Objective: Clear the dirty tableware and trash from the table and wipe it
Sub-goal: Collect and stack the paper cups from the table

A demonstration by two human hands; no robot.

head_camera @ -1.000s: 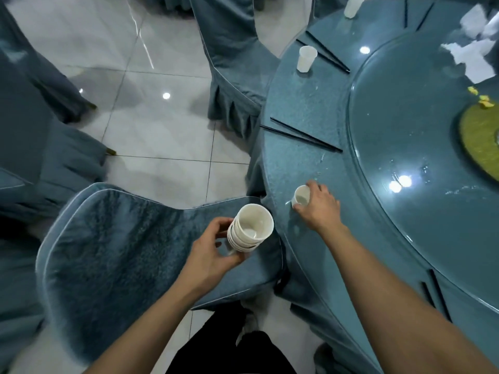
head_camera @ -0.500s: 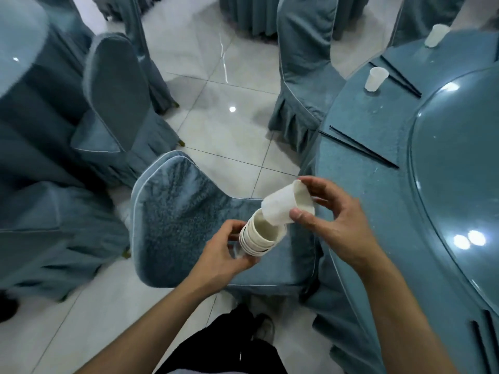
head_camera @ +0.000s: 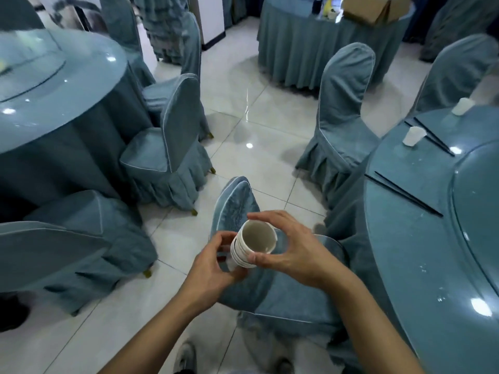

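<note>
A stack of white paper cups [head_camera: 252, 245] tilts toward me at the centre of the head view, above a chair seat. My left hand [head_camera: 216, 263] grips the stack's lower part from the left. My right hand [head_camera: 291, 247] curls around the top cup's rim from the right. On the round blue table [head_camera: 421, 238] at right stand two more white cups [head_camera: 413, 136] [head_camera: 463, 106]. Black chopsticks [head_camera: 402, 194] lie between them and me, with another pair [head_camera: 432, 137] beside the nearer cup.
A blue-covered chair [head_camera: 283, 287] stands right under my hands, another chair [head_camera: 343, 109] beyond it at the table's edge. More covered chairs and a second round table [head_camera: 54, 85] fill the left. A cardboard box [head_camera: 375, 9] sits on a far table. White tiled floor lies between.
My right hand picked the cup off the table, carried it left and set it into the top of the stack. The view has swung up and to the left.
</note>
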